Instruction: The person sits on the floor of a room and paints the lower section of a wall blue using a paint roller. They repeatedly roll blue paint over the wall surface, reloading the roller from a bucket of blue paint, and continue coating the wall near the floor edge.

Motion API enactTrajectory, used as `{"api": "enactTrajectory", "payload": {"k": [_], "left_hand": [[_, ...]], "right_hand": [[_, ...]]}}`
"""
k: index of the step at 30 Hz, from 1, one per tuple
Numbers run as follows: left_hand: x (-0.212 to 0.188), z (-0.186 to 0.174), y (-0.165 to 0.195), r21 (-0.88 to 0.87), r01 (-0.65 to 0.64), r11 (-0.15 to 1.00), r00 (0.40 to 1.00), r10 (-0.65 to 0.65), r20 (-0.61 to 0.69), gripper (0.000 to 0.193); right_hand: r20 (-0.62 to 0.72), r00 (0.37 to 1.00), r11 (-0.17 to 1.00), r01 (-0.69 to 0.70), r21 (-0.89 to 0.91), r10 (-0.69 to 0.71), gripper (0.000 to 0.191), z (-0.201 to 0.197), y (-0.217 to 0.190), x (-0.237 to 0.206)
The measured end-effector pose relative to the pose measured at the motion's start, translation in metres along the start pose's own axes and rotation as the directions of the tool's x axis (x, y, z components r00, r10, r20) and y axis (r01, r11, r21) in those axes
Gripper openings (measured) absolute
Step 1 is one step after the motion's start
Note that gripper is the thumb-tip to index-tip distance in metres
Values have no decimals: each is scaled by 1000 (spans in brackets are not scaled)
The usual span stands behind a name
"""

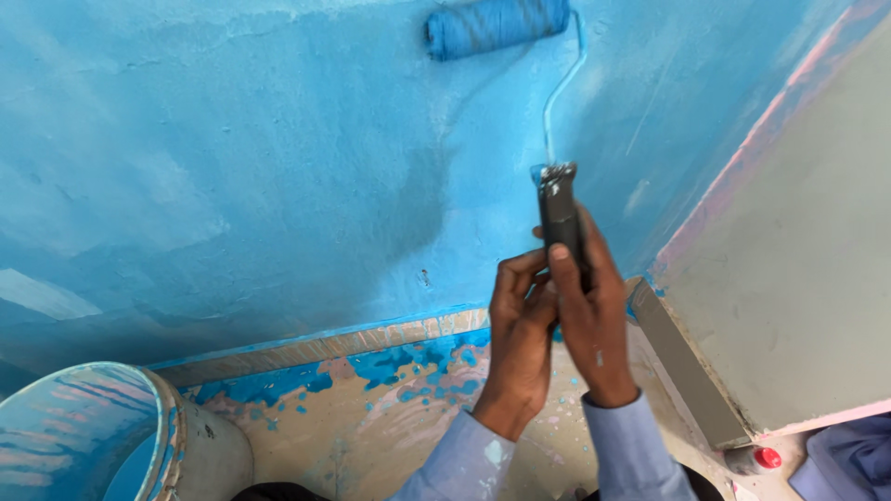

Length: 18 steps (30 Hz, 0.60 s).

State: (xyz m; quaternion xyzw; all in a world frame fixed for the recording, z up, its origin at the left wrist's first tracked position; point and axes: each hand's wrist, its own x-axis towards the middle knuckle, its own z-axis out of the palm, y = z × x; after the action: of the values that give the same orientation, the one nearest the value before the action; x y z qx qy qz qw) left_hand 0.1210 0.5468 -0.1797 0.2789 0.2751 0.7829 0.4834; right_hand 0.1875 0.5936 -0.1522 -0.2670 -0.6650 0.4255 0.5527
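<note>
Both hands close around the dark handle (560,218) of a paint roller: the right hand (589,315) wraps it from behind, thumb along the front, while the left hand (520,339) clasps just below and beside it. Its blue-soaked roller sleeve (497,25) lies against the blue wall (232,167) above, joined by a thin bent wire frame (560,88). Steady, even pressure with overlapping strokes should suit the patchy areas. Below, a spattered floor (390,408) and a paint bucket (111,436) sit lower left.
</note>
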Motion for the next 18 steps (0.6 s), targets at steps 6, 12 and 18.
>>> {"api": "enactTrajectory", "payload": {"k": [6, 12, 18], "left_hand": [[-16, -8, -28, -63, 95, 993, 992, -100, -79, 28], [-52, -40, -73, -68, 210, 975, 962, -219, -164, 29], [-49, -35, -67, -69, 240, 968, 941, -250, -229, 30]], "right_hand": [[-30, 999, 996, -35, -77, 33, 50, -11, 28, -25], [-174, 953, 951, -274, -143, 249, 50, -18, 89, -79], [-136, 974, 980, -192, -58, 183, 49, -20, 94, -79]]}}
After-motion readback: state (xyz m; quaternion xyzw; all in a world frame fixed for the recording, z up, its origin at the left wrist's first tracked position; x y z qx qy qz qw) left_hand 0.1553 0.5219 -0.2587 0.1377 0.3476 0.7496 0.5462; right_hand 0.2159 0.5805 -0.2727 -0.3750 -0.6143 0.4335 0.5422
